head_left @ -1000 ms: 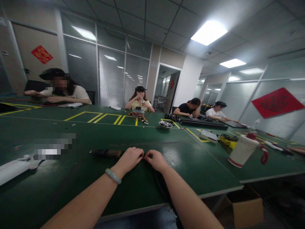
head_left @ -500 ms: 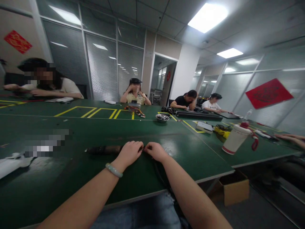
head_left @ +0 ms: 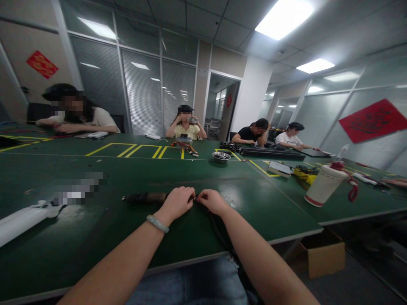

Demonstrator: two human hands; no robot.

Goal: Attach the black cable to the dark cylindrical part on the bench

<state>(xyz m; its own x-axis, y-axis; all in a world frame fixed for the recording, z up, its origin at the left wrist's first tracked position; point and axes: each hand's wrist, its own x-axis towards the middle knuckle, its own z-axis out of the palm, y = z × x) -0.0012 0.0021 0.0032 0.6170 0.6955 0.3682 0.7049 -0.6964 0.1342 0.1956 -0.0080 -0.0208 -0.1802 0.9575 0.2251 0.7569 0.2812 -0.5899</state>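
**Fingers Bent Close Together at the End of a Dark Tool**

In the head view, clock directions are taken from the hands, with 12 o'clock pointing away from the wearer. A small dark piece is pinched between the thumb and forefinger of the right hand. The left hand is laid over the near end of the dark tool, its fingers curled down; whether they are closed on anything cannot be told. The dark tool is stretched toward 9 o'clock on the green table, its metal tip pointed outward. A black cable is seen running toward 5 o'clock, to the table edge. A bracelet is worn on the left wrist. A metal bowl is placed at 1 o'clock, a pale tumbler at 3 o'clock. Four people are seated from 10 to 2 o'clock.
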